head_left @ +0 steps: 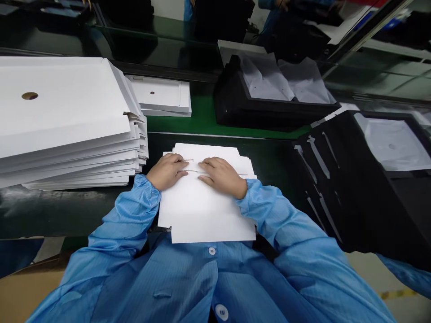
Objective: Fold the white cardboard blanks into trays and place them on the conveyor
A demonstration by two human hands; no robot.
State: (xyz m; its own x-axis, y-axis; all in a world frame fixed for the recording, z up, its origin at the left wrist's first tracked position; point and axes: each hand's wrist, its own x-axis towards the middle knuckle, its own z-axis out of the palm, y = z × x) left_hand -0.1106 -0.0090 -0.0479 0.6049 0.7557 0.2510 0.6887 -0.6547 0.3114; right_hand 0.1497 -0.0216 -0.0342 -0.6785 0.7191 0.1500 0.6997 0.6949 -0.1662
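A flat white die-cut cardboard sheet [202, 211] lies on the dark table right in front of me, its near edge over my blue coat. My left hand [167, 171] rests on its upper left part, fingers curled and pressed down on the card beside a thin slit. On the upper right part, by the same slit, my right hand [221, 176] lies with its fingers together, pressing on the card. Both arms wear blue sleeves.
A tall stack of white cardboard sheets [67, 125] with a round hole stands at the left. A smaller white stack [161, 96] sits behind it. Black trays [269, 96] with white paper stand at the back right, and a stack of black boards [340, 188] lies to my right.
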